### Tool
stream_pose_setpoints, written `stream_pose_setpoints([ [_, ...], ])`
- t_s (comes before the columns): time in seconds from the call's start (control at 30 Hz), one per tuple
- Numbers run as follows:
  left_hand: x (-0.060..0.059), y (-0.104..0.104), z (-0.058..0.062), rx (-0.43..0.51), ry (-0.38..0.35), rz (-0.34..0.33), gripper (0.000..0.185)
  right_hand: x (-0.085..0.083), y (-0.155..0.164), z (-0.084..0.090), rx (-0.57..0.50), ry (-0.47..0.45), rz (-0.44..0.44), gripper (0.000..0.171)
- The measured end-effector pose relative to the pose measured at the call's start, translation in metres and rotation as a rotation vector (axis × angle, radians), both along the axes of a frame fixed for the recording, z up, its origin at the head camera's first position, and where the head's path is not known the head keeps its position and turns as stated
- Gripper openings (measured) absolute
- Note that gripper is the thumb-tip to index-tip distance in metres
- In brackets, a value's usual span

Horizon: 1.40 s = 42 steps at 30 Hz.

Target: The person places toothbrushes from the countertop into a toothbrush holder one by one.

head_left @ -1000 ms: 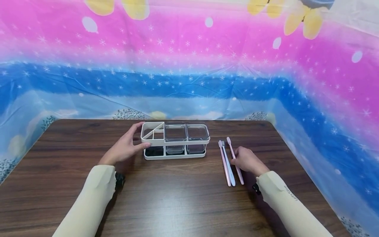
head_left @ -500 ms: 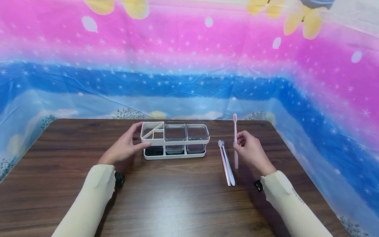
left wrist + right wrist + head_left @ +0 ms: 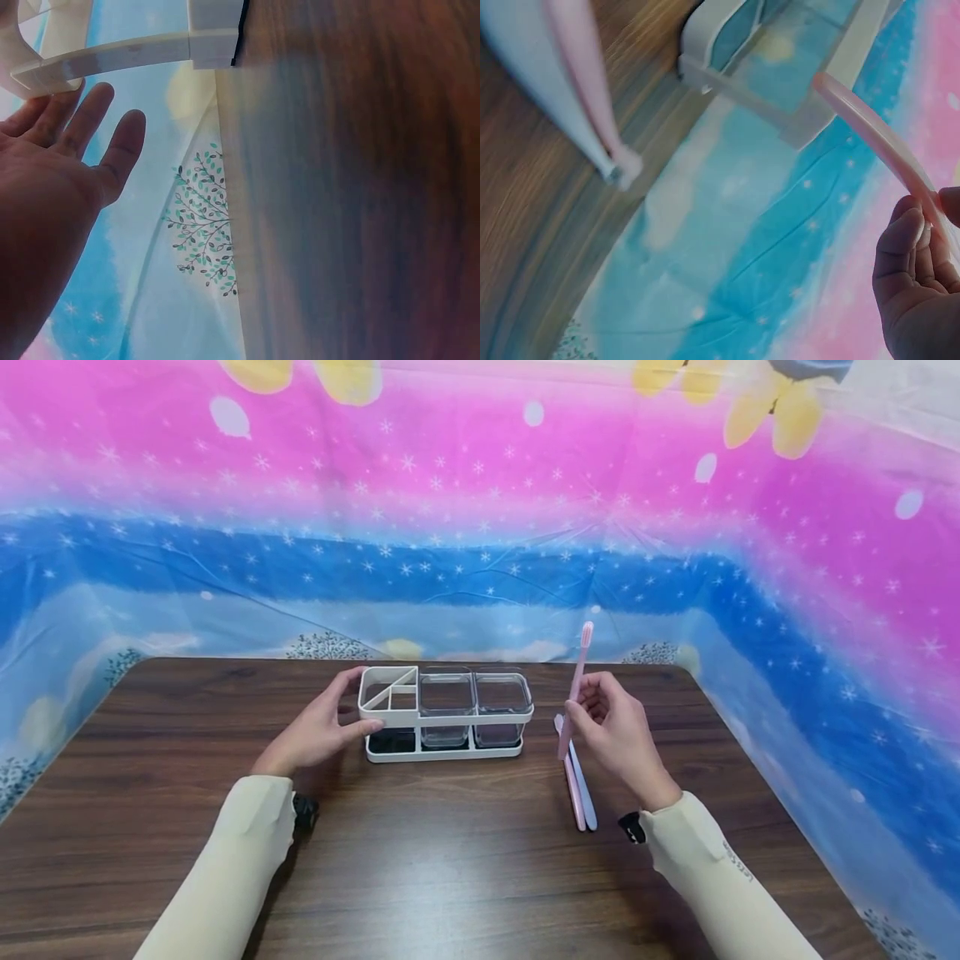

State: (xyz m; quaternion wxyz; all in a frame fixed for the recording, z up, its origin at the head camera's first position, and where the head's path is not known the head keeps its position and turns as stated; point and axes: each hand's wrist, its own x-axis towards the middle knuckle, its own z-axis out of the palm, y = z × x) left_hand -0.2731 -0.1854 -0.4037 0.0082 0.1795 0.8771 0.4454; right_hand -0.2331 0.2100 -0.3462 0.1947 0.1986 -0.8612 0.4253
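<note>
A white holder [image 3: 444,716] with a divided left slot and two clear cups stands at the back middle of the wooden table [image 3: 450,860]. My left hand [image 3: 318,731] holds its left end, thumb on the front and fingers over the rim; the left wrist view shows the fingers [image 3: 90,120] against the white frame [image 3: 120,54]. My right hand [image 3: 611,735] pinches a pink toothbrush [image 3: 575,689] upright in the air, bristles up, right of the holder; its handle [image 3: 877,135] shows in the right wrist view. A pink toothbrush [image 3: 574,793] and a blue one [image 3: 585,802] lie below it.
A colourful pink and blue sheet [image 3: 480,527] hangs behind and to the right of the table. The two lying toothbrushes [image 3: 577,97] point toward the holder's right end [image 3: 727,45].
My right hand has picked the pink toothbrush off the table, stood it upright and carried it up and slightly left toward the holder. The left hand has stayed on the holder.
</note>
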Motion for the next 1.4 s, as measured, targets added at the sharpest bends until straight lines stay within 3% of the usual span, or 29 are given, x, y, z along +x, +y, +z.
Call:
stream_pose_setpoints([
  [0.37, 0.0, -0.002, -0.001, -0.025, 0.009, 0.021, 0.092, 0.011, -0.03, 0.008, -0.067, 0.013, 0.089, 0.018],
  [0.73, 0.001, -0.003, -0.001, -0.033, 0.009, 0.025, 0.092, 0.039, -0.067, 0.041, -0.089, 0.05, 0.182, 0.019],
  [1.1, 0.002, -0.003, 0.0, -0.027, 0.01, 0.023, 0.093, 0.02, -0.074, 0.026, -0.143, 0.105, 0.269, 0.019],
  [1.4, 0.001, -0.001, 0.0, -0.031, 0.024, 0.021, 0.092, 0.014, -0.086, 0.029, -0.124, 0.15, 0.294, 0.016],
])
